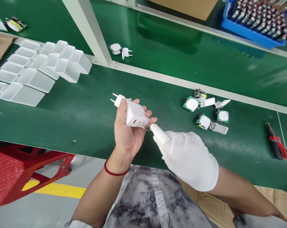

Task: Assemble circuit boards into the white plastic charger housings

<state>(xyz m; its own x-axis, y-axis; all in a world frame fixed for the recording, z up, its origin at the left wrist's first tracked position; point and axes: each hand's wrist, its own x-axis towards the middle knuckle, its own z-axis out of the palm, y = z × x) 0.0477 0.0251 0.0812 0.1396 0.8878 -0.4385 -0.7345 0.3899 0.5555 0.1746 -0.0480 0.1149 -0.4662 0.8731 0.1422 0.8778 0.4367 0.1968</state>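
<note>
My left hand (131, 136), bare with a red cord at the wrist, is wrapped round a white charger (136, 115). Slots show on the charger's near end face, and a two-pin plug (119, 100) sticks out at its upper left. My right hand (186, 155) wears a white glove and is closed, its fingertips close to the charger's lower right corner. A thin, dark, pointed bit shows between those fingertips and the charger; what it belongs to is too small to tell.
White open cases (26, 91) stand at the left. Circuit boards (204, 121) with white covers lie right of centre, red-handled pliers (276, 142) farther right. A blue tray (250, 31) sits on the upper shelf. A post (88, 31) rises behind; a red stool (12, 171) is lower left.
</note>
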